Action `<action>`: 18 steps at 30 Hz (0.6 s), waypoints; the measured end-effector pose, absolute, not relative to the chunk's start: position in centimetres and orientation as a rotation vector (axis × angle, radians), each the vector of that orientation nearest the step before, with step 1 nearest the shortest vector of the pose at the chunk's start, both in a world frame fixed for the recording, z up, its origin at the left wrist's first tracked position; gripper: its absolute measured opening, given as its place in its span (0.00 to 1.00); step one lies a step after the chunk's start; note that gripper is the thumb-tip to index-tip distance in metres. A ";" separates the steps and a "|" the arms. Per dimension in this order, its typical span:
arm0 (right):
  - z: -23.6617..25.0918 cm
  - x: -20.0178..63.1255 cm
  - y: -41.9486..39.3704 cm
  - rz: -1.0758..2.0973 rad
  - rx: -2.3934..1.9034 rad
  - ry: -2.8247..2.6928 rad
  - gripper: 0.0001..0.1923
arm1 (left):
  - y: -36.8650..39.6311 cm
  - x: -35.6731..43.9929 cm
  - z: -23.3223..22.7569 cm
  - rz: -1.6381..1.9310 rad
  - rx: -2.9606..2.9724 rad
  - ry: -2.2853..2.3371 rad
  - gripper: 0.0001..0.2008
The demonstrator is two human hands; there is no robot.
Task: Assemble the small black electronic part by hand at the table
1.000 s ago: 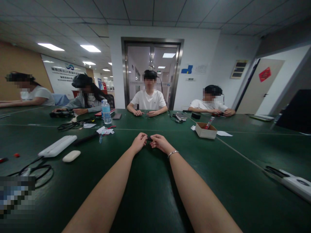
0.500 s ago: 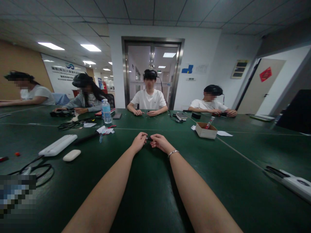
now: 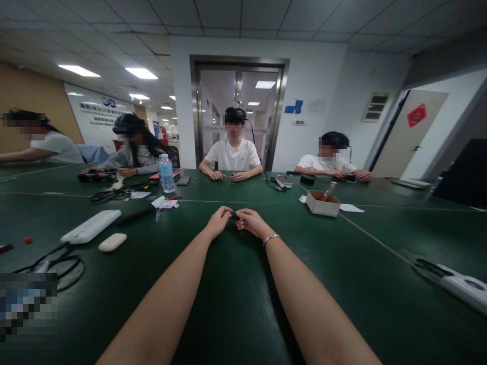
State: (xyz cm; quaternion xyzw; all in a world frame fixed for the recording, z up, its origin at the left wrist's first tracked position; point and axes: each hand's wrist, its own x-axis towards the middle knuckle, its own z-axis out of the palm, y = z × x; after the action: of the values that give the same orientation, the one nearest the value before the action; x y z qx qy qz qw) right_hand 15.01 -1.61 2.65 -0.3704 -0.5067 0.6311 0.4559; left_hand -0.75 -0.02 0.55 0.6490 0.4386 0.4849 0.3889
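Observation:
Both forearms reach out over the green table [image 3: 236,284]. Between my fingertips is a small dark object [image 3: 234,216], too small and too covered by fingers to name. My left hand [image 3: 219,222] pinches its left end, where a tiny pale spot shows. My right hand [image 3: 251,223], with a silver bangle [image 3: 271,239] at the wrist, is closed on its right end, thumb and index finger together and the other fingers curled under. The two hands are close together, just above the table top.
Left of my arms lie a white power bank-like box [image 3: 91,226], a pale rounded case [image 3: 112,242] and black cables [image 3: 72,268]. Farther off stand a water bottle [image 3: 166,173] and a cardboard box [image 3: 323,204]. A white device [image 3: 464,286] lies at right. Several people sit around the table.
My hands stay almost in place, both still pinching the small dark object, which shows slightly more between the fingertips.

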 end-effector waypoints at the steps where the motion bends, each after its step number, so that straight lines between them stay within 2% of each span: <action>1: 2.6 15.0 -1.6 1.558 -0.912 -1.246 0.05 | -0.1 -0.8 0.6 1.233 1.637 1.118 0.11; 5: 2.5 15.0 -1.4 1.564 -0.913 -1.231 0.03 | -0.2 -0.8 0.8 1.224 1.609 1.110 0.13; 8: 2.5 15.0 -1.4 1.561 -0.910 -1.228 0.03 | -0.1 -0.8 0.8 1.228 1.610 1.122 0.10; 18: 2.5 15.0 -1.4 1.560 -0.927 -1.238 0.04 | -0.1 -0.8 0.7 1.236 1.593 1.122 0.11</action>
State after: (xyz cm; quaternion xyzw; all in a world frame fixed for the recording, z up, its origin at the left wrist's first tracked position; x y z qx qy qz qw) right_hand 15.02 -1.37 2.54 -0.3759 -0.5019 0.6322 0.4551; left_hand -0.79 -0.12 0.69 0.6311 0.4445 0.4898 0.4051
